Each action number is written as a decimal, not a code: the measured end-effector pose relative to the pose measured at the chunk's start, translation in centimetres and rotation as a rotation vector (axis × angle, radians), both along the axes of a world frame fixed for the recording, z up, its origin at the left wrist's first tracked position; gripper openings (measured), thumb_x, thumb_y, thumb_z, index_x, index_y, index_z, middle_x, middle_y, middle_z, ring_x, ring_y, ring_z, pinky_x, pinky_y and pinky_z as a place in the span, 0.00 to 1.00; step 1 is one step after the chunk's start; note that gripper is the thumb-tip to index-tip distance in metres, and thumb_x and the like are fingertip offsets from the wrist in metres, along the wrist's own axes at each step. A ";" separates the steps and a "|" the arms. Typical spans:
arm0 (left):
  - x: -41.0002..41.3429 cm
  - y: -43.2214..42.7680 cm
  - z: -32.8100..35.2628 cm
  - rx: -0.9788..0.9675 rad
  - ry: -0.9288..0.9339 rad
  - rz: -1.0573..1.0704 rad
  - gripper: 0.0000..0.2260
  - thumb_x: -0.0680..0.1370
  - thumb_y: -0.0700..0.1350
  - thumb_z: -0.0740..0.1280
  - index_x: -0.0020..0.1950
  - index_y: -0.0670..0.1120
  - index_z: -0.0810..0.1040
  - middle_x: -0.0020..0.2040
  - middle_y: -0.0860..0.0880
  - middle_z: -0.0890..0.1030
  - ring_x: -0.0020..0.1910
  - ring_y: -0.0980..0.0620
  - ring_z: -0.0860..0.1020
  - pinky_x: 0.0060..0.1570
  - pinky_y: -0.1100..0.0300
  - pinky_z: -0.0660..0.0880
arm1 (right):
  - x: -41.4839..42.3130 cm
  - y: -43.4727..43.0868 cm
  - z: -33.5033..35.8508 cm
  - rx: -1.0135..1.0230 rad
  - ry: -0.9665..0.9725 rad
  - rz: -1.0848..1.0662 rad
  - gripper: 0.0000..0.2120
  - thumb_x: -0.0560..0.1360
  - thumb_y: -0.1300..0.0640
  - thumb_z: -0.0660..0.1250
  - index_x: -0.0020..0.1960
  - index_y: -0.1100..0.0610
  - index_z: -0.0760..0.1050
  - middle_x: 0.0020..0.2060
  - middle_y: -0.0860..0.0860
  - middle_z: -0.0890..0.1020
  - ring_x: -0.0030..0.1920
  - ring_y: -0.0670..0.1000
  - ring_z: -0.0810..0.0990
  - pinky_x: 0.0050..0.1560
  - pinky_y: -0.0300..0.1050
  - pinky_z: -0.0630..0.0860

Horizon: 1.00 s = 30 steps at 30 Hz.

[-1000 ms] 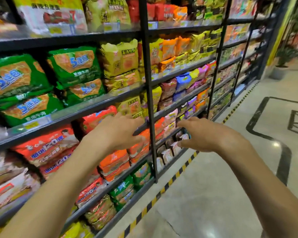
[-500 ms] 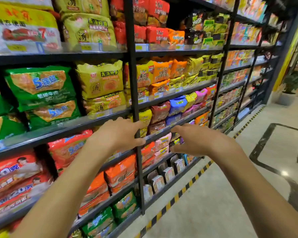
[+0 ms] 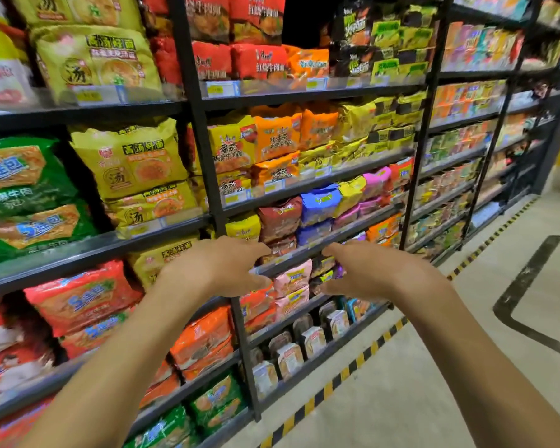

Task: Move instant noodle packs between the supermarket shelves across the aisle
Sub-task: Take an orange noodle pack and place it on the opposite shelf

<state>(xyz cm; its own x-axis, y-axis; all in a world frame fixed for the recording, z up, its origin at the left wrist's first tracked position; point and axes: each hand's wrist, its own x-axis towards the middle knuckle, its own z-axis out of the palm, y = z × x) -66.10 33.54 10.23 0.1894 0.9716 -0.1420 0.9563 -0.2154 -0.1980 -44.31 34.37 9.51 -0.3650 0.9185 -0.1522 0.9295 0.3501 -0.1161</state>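
Black metal shelves run along the left, packed with instant noodle packs. My left hand and my right hand are both stretched out in front of a middle shelf, fingers spread and curved, holding nothing. Between them sit pink packs stacked on the shelf, and dark red packs lie just above on the shelf over them. Yellow multipacks, green multipacks and red multipacks fill the section to the left. Neither hand touches a pack that I can make out.
A black upright post stands right behind my left hand. Small cup-style packs line a low shelf. A yellow-and-black striped strip marks the floor along the shelf base. Pale tiled aisle floor opens to the right.
The view has tilted up and moved along the shelves. Both hands have stayed out in front, drawing a little closer together before the pink packs.
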 end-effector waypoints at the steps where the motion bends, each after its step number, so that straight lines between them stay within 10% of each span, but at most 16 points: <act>1: 1.3 0.4 0.0 -0.006 -0.004 0.013 0.30 0.82 0.65 0.58 0.81 0.60 0.54 0.78 0.52 0.67 0.75 0.46 0.69 0.66 0.48 0.74 | 1.3 0.7 0.0 -0.003 0.005 0.012 0.33 0.80 0.41 0.63 0.80 0.49 0.55 0.75 0.52 0.66 0.70 0.56 0.72 0.67 0.55 0.72; 30: 23.1 18.6 -1.0 0.029 -0.013 0.160 0.30 0.81 0.65 0.58 0.81 0.60 0.54 0.76 0.52 0.70 0.73 0.48 0.71 0.65 0.50 0.74 | 23.4 21.4 -1.4 -0.053 0.003 0.162 0.33 0.80 0.42 0.63 0.79 0.49 0.56 0.75 0.53 0.66 0.70 0.57 0.72 0.66 0.54 0.73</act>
